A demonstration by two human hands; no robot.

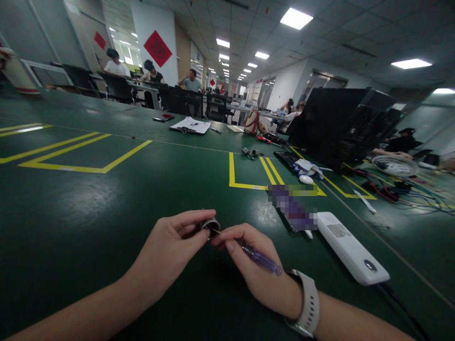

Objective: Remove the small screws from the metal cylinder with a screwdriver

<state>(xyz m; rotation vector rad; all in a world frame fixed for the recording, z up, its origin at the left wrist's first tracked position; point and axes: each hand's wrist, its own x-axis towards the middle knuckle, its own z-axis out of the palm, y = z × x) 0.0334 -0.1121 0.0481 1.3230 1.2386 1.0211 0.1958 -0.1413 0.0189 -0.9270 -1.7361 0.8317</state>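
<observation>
Thumb and fingers of my left hand (169, 244) are closed around a small hollow metal part (212, 225), round and dark inside, with its opening turned toward my right hand. My right hand (250, 258) grips a slim screwdriver (262, 259) with a see-through purple handle. Its thin shaft points up and left into the mouth of the metal part; whether the tip touches anything inside is hidden. Both hands are just above the green table (88, 227), close together. On the right wrist is a pale watch (308, 303).
Right of my hands lie a blurred-out phone (293, 208) and a white device (351, 248) with a black cable. Farther back are small metal parts (251, 153), a white mouse (306, 180), gloves (308, 167), a clipboard (191, 125), a black monitor (337, 123) and coloured wires (394, 189).
</observation>
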